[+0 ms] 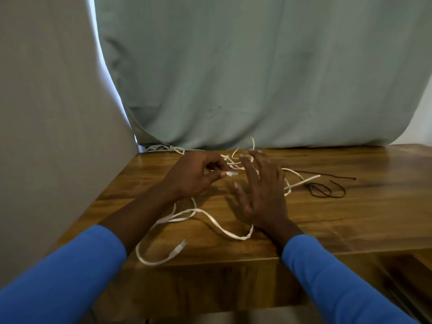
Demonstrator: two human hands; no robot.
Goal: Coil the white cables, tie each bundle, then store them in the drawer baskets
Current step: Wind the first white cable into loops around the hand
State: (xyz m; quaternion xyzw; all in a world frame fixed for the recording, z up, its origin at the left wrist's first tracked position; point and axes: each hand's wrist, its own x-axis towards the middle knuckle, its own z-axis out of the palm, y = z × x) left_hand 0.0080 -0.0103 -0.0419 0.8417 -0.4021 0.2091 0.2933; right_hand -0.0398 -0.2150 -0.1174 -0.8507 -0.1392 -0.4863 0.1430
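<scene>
A long flat white cable lies loose and tangled across the wooden table. One clear plug end rests near the front edge. My left hand pinches the other clear plug between thumb and fingers, just above the table. My right hand hovers beside it with fingers spread, over the cable's tangled middle, holding nothing. More white loops rise behind the hands near the curtain. Black ties lie on the table to the right of my right hand.
A pale green curtain hangs behind the table and a grey panel stands at the left. A dark drawer opening shows under the table's front right. No baskets are in view.
</scene>
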